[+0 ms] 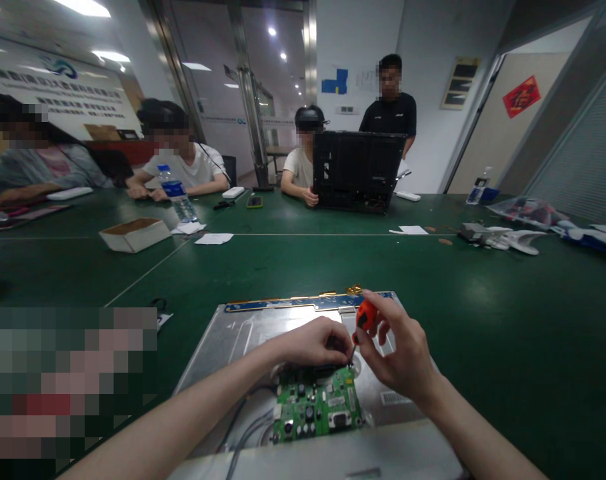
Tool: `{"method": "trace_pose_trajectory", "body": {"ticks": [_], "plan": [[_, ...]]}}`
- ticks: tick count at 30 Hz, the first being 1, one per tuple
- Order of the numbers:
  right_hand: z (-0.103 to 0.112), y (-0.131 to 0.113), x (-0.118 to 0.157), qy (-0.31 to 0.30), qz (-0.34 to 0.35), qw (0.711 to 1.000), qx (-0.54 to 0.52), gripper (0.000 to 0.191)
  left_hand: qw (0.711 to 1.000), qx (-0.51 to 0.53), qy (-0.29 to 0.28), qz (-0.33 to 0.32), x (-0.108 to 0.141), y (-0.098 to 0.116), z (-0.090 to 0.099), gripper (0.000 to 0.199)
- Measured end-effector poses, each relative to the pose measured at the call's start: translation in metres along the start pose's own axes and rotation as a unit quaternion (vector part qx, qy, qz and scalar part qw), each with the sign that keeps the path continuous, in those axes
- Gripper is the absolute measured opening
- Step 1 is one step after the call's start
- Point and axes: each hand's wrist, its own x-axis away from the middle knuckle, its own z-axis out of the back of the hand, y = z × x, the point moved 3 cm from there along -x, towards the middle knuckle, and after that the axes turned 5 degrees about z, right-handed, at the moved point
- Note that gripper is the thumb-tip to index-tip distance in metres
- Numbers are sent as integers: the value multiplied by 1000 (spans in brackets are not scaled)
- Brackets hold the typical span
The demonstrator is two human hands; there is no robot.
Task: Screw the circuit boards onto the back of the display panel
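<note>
My right hand (403, 347) is closed around a screwdriver with an orange and black handle (366, 316). Its thin shaft points down to the upper right corner of a green circuit board (317, 403). Fingers curled, my left hand (317, 341) rests at the board's top edge, close to the screwdriver's tip; what its fingertips hold, if anything, is hidden. The board sits on a silvery metal display panel (247, 333), which lies flat in front of me. Along the panel's far edge runs a blue circuit strip (287, 305). Grey cables (250, 427) lead away left of the board.
On the green table (283, 263) stand an open white box (135, 235) and a water bottle (177, 193). Across from me, a person holds up a black monitor housing (360, 172). Metal and white parts (500, 237) and plastic bags (527, 212) lie at the right.
</note>
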Motion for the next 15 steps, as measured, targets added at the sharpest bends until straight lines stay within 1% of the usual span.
{"method": "trace_pose_trajectory", "body": {"ticks": [4, 11, 15], "plan": [[-1, 1, 0, 0, -6, 1000, -9, 51, 1000, -3, -2, 0, 0, 0, 0, 2], [0, 7, 3, 8, -13, 1000, 8, 45, 1000, -7, -1, 0, 1, 1, 2, 5], [0, 6, 4, 1, -21, 1000, 11, 47, 1000, -10, -5, 0, 0, -1, 1, 4]]}}
